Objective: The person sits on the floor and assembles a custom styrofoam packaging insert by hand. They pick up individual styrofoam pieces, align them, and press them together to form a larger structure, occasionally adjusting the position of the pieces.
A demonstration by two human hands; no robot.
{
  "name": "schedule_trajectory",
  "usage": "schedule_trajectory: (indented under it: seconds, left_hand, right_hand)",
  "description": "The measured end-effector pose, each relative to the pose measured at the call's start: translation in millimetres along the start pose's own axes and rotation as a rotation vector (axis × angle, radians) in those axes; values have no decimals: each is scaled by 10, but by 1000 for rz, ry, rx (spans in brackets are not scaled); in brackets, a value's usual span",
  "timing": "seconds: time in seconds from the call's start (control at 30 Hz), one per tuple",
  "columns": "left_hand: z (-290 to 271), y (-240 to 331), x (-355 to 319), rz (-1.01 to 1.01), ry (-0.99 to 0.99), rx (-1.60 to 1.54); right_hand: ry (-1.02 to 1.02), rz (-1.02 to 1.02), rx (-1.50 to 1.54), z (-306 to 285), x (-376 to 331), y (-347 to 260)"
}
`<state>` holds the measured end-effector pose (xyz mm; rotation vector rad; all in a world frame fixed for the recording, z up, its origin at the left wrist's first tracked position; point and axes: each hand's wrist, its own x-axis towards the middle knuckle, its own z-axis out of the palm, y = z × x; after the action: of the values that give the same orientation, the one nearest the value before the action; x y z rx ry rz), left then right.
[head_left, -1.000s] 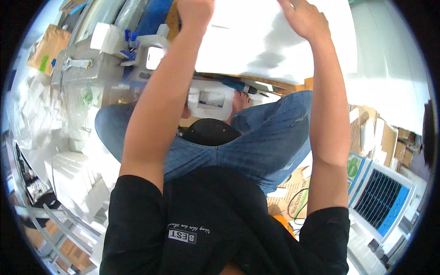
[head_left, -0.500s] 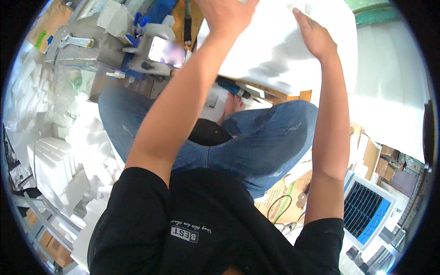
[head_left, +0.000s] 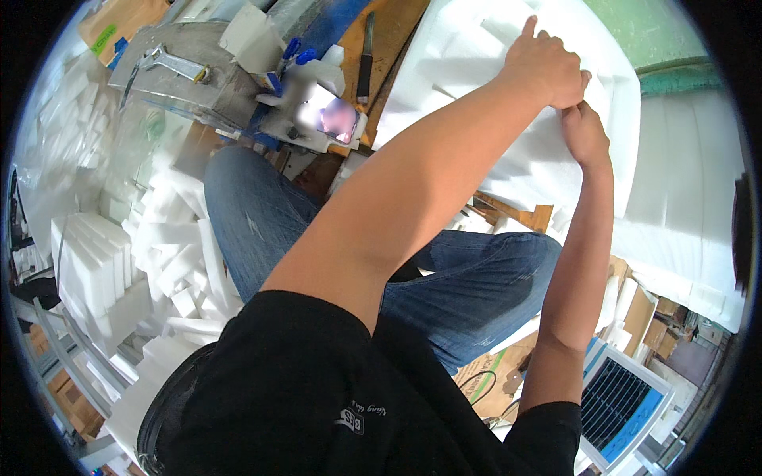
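Note:
A large white foam sheet [head_left: 476,127] with raised or cut parts on its surface lies over a wooden board in front of me. My left hand [head_left: 546,70] is stretched across to the sheet's right part. Its index finger points away from me, and the other fingers curl down against the foam. Right beside it, at the sheet's right side, my right hand [head_left: 586,133] is closed, with its fingers bent close to the left hand's knuckles. What lies under either hand's fingers is hidden.
A black-handled knife [head_left: 366,63] lies on the wood left of the sheet. Near it are a lit phone [head_left: 337,119] and a wrench [head_left: 176,63] on a grey metal block. White foam offcuts [head_left: 182,262] pile up at left; a fan-like box [head_left: 623,404] stands lower right.
My left hand has swung right across the sheet to meet my right hand, which has come lower. Both hands were apart with fingers stretched; now they are together and bent. My view has shifted.

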<state>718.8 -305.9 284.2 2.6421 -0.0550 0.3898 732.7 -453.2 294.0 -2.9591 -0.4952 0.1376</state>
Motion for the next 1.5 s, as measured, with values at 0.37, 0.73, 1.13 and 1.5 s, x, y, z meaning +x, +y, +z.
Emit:
schedule_trajectory:
  seconds: [0.37, 0.73, 1.13, 1.5]
  left_hand:
    - [-96, -5, -72, -21, 23, -4]
    - [-156, -255, -151, 288, 982, -633]
    - [-71, -994, -1168, -476, 449, -601]
    - [-512, -1001, -878, -626, 418, -520]
  right_hand:
    - [484, -116, 234, -221, -90, 284]
    - [144, 211, 94, -124, 43, 593]
    - [135, 191, 105, -55, 85, 744]
    - [116, 207, 84, -97, 31, 689]
